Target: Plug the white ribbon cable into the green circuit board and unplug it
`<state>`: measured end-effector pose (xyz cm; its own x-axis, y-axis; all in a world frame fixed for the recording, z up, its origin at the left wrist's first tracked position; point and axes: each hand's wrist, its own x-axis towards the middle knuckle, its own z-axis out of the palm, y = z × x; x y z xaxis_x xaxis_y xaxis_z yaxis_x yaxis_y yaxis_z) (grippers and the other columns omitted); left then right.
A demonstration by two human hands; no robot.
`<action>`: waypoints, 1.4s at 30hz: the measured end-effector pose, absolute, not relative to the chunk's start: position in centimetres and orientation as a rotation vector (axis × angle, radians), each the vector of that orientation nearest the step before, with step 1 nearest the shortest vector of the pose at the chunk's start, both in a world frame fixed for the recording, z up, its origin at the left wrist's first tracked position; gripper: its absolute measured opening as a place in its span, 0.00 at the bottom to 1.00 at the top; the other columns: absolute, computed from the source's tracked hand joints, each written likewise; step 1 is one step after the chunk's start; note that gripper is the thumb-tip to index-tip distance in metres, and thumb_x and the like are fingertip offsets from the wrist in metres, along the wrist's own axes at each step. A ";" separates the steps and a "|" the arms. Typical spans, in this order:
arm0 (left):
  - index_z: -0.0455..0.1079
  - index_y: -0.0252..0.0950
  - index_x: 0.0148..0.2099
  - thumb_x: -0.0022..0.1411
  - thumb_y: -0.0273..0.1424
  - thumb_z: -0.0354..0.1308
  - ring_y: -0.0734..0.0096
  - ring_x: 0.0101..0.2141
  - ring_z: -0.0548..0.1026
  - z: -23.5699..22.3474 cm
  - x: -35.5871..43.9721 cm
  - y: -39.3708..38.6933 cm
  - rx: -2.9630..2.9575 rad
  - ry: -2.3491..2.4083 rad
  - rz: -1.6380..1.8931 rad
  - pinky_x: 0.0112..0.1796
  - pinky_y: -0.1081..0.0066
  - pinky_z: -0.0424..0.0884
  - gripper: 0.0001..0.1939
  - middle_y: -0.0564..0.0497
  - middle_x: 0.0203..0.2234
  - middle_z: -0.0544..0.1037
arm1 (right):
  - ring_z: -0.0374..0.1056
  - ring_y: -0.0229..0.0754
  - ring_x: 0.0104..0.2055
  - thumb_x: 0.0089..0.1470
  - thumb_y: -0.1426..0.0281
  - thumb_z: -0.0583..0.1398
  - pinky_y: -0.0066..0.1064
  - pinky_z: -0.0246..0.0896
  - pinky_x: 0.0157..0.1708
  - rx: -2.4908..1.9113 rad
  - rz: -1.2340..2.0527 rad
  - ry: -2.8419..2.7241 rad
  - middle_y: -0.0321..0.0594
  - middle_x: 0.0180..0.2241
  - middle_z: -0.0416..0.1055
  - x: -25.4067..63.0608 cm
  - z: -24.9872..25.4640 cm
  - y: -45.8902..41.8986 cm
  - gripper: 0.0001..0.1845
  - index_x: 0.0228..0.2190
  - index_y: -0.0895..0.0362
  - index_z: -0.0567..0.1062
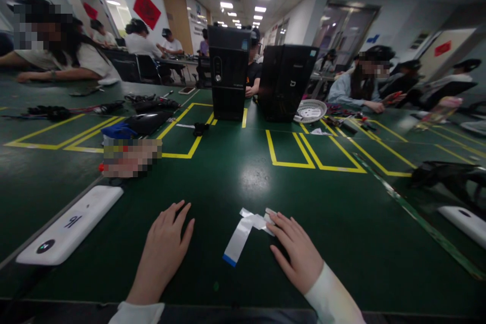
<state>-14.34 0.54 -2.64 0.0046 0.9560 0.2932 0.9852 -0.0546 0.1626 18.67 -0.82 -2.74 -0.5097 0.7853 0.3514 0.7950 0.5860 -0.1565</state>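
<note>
On the green tabletop (205, 182) in front of me lies a folded white flat ribbon cable (240, 237) with a blue end nearest me. My right hand (298, 250) rests to its right, fingers stretched out, the fingertips touching or just over the cable's upper right end. A small pale piece shows at those fingertips; its kind is unclear. My left hand (165, 243) lies palm down to the left of the cable, apart from it, fingers spread and holding nothing.
A white power bank-like device (72, 225) marked 16 lies at the left. Two black computer towers (229, 73) stand at the back. A white basket (310, 111), yellow tape outlines (290, 164) and a black-and-blue pouch (117, 130) lie beyond. Several people sit around.
</note>
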 end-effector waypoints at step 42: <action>0.70 0.42 0.55 0.67 0.39 0.47 0.63 0.51 0.73 -2.0 -14.7 0.4 -2.601 -1.646 -0.689 0.57 0.52 0.63 0.19 0.49 0.50 0.77 | 0.51 0.67 0.62 0.57 0.52 0.39 0.48 0.47 0.59 -2.725 -0.235 -1.173 0.71 0.60 0.53 46.6 -4.1 -0.3 0.44 0.58 0.76 0.60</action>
